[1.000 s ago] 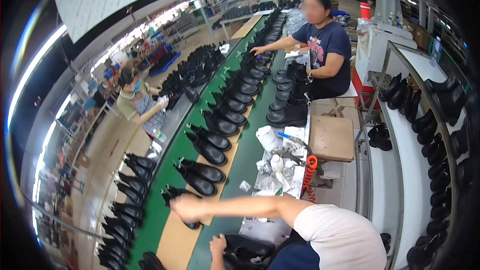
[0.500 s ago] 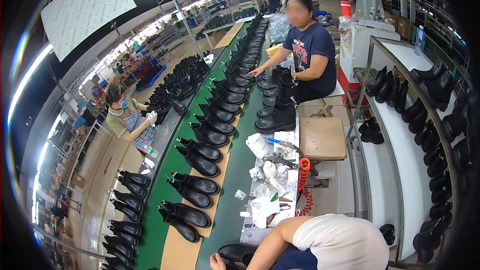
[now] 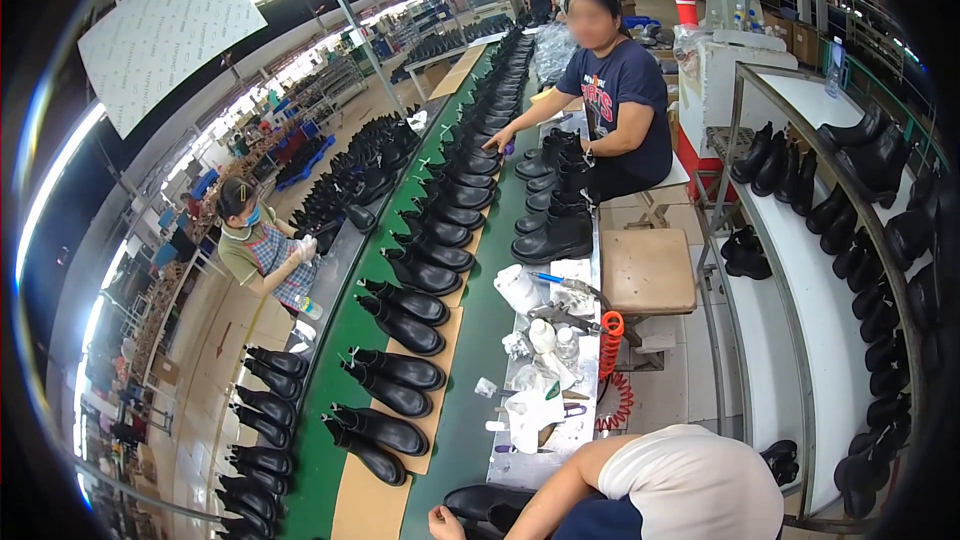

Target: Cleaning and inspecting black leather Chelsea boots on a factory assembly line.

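Boots in black pairs [image 3: 262, 408] stand on the floor rack at lower left, and above them a worker in a checked apron [image 3: 262, 252] stands beside the line. Right of that runs the green conveyor belt [image 3: 470, 340], carrying ankle boots two by two on tan card sheets [image 3: 362, 500]. At the bottom edge, left of centre, a co-worker's hand [image 3: 440, 520] reaches in from a white-sleeved arm and lies against a black boot [image 3: 492, 502] at the near end of the belt. The hand is small and cut by the frame, so its fingers look loosely curled, but I cannot tell whether they pinch the boot or only touch it. The camera wearer's own hands do not show at all. Handling here would go best with a grip on the boot's shaft or heel rather than the finished toe, lifting clear of the neighbouring pair so nothing scuffs. Further right, the work bench [image 3: 575, 285] holds white bottles, rags and an orange coiled hose [image 3: 612, 370], which should be kept off the leather. Beyond sit a tan stool [image 3: 648, 268], a seated person in a navy shirt [image 3: 625, 105], and the boot rack [image 3: 860, 240] along the right.
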Demonstrator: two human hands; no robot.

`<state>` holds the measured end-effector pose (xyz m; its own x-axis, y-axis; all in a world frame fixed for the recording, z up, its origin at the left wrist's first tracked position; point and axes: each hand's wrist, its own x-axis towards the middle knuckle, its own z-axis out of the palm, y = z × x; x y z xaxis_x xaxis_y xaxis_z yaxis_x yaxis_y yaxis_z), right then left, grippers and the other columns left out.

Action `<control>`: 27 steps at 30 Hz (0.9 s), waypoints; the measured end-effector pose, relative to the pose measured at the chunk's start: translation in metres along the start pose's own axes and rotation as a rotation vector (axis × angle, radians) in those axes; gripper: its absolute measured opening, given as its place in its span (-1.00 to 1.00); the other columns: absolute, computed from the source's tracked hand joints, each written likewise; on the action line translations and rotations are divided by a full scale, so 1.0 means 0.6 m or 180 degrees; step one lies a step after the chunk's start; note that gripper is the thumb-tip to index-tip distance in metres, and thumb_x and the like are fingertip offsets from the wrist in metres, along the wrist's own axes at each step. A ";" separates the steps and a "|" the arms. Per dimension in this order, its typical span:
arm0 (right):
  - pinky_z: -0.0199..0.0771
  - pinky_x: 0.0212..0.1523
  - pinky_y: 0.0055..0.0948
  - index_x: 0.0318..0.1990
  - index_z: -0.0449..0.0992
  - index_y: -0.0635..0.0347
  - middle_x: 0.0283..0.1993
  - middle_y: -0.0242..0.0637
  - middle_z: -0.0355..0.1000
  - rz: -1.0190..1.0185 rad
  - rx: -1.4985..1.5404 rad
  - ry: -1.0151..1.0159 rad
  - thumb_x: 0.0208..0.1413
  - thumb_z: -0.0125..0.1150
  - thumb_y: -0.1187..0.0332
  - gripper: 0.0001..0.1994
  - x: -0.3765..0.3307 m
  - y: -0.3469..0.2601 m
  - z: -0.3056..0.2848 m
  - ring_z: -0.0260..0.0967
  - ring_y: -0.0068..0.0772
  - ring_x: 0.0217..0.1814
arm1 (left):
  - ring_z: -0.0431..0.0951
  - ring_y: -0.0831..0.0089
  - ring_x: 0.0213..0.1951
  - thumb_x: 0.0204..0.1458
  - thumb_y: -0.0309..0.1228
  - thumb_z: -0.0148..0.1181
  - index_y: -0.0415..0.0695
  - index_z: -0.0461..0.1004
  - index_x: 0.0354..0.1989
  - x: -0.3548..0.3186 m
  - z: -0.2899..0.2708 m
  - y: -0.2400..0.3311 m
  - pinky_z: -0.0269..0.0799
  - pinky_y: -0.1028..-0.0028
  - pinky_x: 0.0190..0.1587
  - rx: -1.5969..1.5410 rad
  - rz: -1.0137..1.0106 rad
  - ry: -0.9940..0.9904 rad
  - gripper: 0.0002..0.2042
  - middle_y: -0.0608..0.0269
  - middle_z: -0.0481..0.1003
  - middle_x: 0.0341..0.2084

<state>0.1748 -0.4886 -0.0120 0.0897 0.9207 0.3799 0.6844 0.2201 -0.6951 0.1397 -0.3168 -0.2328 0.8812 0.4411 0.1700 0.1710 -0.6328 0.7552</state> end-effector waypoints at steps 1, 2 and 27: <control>0.32 -0.22 -0.17 -0.46 0.50 0.22 -0.49 -0.14 0.40 0.0020 -0.0003 0.0021 -0.01 0.09 0.21 -0.76 -0.002 -0.001 0.000 0.36 -0.18 -0.33 | 0.41 0.50 -0.63 0.03 -0.40 0.09 -0.32 0.45 -0.41 0.000 -0.004 0.010 0.34 0.47 -0.58 -0.0004 0.0007 -0.0010 -0.81 0.21 0.45 -0.64; 0.32 -0.22 -0.18 -0.46 0.50 0.22 -0.49 -0.14 0.40 0.0042 -0.0007 0.0029 -0.01 0.09 0.21 -0.76 -0.006 -0.001 -0.001 0.36 -0.18 -0.33 | 0.42 0.49 -0.63 0.02 -0.40 0.10 -0.32 0.45 -0.42 -0.002 -0.007 0.029 0.34 0.46 -0.56 -0.0030 -0.0085 -0.0018 -0.81 0.20 0.45 -0.64; 0.32 -0.24 -0.22 -0.44 0.49 0.24 -0.47 -0.14 0.41 0.0337 0.0005 0.0218 -0.04 0.12 0.18 -0.74 -0.064 -0.040 -0.003 0.37 -0.13 -0.30 | 0.48 0.37 -0.53 0.02 -0.41 0.11 -0.33 0.46 -0.31 0.003 -0.003 0.028 0.42 0.42 -0.46 -0.0491 -0.0480 -0.0277 -0.80 0.14 0.49 -0.56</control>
<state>0.1566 -0.5299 -0.0089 0.2107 0.9146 0.3450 0.6673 0.1234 -0.7345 0.1432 -0.3257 -0.2187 0.8866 0.4625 -0.0022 0.2400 -0.4561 0.8570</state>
